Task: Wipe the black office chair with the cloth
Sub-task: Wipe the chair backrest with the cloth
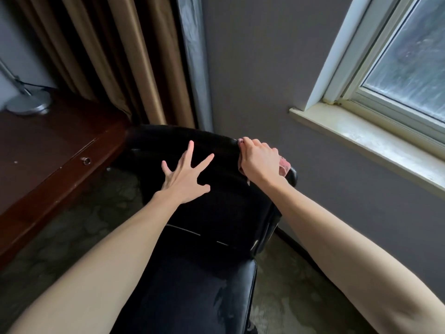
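The black office chair [216, 213] fills the middle of the view, its glossy backrest facing me and its seat below. My left hand [185, 175] lies flat on the front of the backrest with fingers spread wide, holding nothing. My right hand [260, 161] is closed over a pink cloth [284, 168] at the top right edge of the backrest. Only small bits of the cloth show, at the fingertips and behind the wrist.
A dark wooden desk [48, 155] stands to the left with a silver lamp base [29, 103] on it. Brown curtains [115, 56] hang behind the chair. A grey wall and a window sill [366, 143] are to the right. Patterned carpet covers the floor.
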A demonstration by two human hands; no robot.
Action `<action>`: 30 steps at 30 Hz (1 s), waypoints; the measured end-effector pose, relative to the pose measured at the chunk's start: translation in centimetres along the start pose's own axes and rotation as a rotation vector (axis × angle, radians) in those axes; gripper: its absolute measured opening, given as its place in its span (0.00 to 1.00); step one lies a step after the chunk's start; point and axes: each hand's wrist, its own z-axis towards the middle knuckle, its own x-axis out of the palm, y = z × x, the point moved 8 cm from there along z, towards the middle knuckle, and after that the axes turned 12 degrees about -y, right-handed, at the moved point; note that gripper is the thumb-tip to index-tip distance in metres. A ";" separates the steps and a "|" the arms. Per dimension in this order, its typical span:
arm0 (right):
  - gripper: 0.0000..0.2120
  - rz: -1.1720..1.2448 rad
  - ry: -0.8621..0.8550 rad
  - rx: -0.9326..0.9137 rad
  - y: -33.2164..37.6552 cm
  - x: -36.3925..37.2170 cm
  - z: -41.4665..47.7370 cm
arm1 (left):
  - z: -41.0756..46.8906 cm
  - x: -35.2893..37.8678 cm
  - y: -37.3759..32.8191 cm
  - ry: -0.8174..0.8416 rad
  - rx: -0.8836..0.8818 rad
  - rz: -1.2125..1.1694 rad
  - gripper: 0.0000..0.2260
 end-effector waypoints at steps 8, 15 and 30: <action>0.16 0.015 0.036 -0.139 3.0 1.3 1.3 | 0.2 1.5 -0.4 -0.001 -0.035 0.035 0.41; 0.17 0.032 -0.019 0.049 -6.1 -2.5 -3.2 | 0.1 2.0 -2.1 -0.016 -0.014 0.053 0.40; 0.16 0.078 -0.055 0.052 -7.9 -4.0 -6.2 | -0.7 3.4 -4.7 0.040 -0.168 -0.113 0.39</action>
